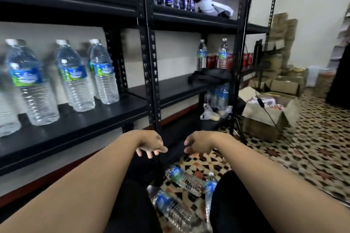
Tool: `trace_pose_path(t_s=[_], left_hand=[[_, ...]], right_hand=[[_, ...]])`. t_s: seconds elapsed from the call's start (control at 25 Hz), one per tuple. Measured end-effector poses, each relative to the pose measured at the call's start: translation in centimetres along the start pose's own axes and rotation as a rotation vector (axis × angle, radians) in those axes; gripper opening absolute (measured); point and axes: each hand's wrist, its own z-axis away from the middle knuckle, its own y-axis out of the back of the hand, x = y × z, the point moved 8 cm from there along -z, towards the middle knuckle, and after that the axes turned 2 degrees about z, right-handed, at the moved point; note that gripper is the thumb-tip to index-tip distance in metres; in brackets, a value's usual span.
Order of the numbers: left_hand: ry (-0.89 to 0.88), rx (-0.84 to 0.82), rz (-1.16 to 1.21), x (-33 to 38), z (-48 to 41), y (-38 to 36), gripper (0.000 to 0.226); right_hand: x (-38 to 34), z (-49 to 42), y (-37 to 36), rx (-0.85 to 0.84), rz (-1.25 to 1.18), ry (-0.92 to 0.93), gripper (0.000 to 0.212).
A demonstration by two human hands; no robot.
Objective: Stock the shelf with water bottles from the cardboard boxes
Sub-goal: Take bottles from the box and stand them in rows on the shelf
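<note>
Left hand: As both bare forearms reach forward, the left hand (151,144) hangs at 7 o'clock, its fingers loosely spread and drooping, holding nothing.
Right hand: The right hand (197,143) is at 5 o'clock, just apart from the left, fingers relaxed and half curled, nothing in them.
Shelf: The middle board of the black shelf (91,119) carries upright water bottles (75,77) at 9 o'clock, blurred.
Right bay: Two more bottles (223,55) stand at 1 o'clock before red cans (212,60).
Floor: Loose floor bottles (181,178) lie on their sides at 6 o'clock, below the hands.
Open box: An open cardboard box (265,117) at 4 o'clock holds red-and-white packs (265,101); I cannot tell what they are.
Box stack: Stacked boxes (280,43) stand at 2 o'clock.
</note>
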Motion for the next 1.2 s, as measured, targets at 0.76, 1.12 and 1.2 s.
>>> trace_pose_path(t_s=[0.76, 1.12, 1.2], left_hand=[[0.371, -0.132, 0.165, -15.5, -30.5, -23.7, 0.035], [0.793, -0.013, 0.535, -19.1, -33.6, -32.3, 0.132], [0.776, 0.034, 0.544, -19.1, -33.4, -32.7, 0.124]], right_hand=[[14.2, -27.9, -21.0, -0.360, -0.105, -0.130, 0.052], [18.3, -36.1, -28.0, -0.214, 0.013, -0.329, 0.107], [18.5, -37.1, -28.9, -0.211, 0.091, -0.329, 0.109]])
